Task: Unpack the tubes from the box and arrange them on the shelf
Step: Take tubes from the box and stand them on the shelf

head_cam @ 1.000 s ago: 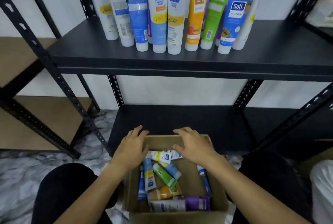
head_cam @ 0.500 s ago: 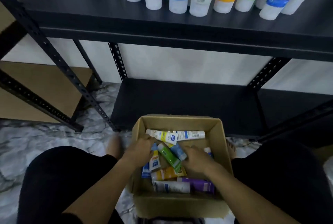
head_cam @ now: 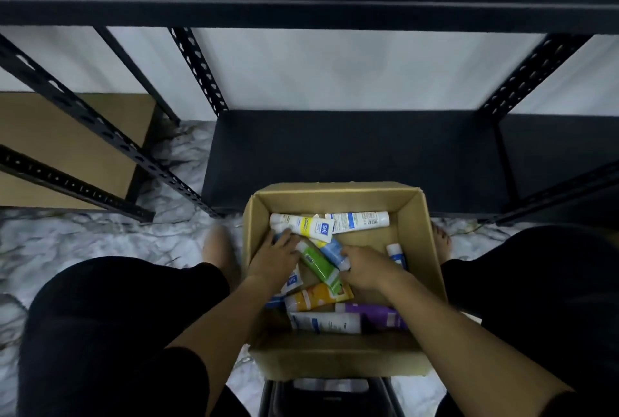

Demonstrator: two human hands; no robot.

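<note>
Head view: picking step. Left hand [head_cam: 276, 257] and right hand [head_cam: 366, 267] both down in open brown cardboard box [head_cam: 338, 356], among loose plastic tubes [head_cam: 316, 296]; grips unclear, can't tell. Next: close on tubes, lift to black metal shelf [head_cam: 301, 11].

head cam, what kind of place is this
Probably a storeroom or shop stockroom: black slotted-steel shelving on a marble-look floor, and a cardboard box of loose cosmetic tubes being unpacked.

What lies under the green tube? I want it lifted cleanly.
The green tube rests across an orange tube; what lies deeper is hidden by both hands.
</note>
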